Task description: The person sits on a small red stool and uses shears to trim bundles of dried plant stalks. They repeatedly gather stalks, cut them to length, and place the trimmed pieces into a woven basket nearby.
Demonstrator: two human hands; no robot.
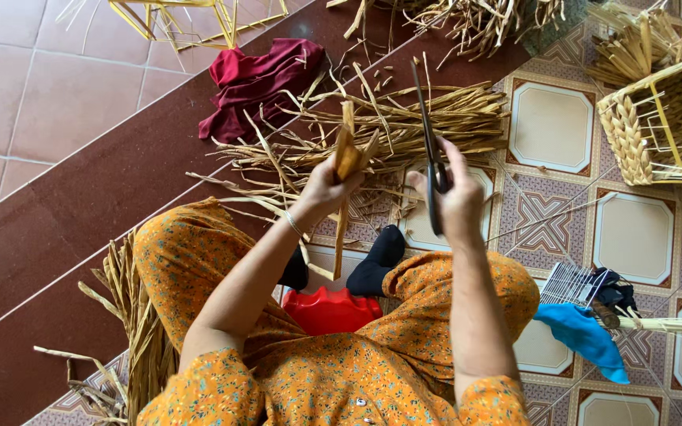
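My left hand (327, 188) grips a bunch of dried straw strands (346, 154), held upright with ends sticking up and one long strand hanging down. My right hand (458, 197) holds black scissors (429, 150), blades pointing away from me, just right of the straw bunch. Both hands hover over a loose pile of dried straw (404, 118) on the floor. I sit on a low red stool (329, 309), knees apart, in an orange patterned garment, with black socks (376, 260).
A half-woven straw basket (661, 118) stands at the upper right. A dark red cloth (258, 83) lies on the brown step. Blue cloth (582, 335) and a wire frame (570, 285) lie at right. More straw (140, 331) lies by my left knee.
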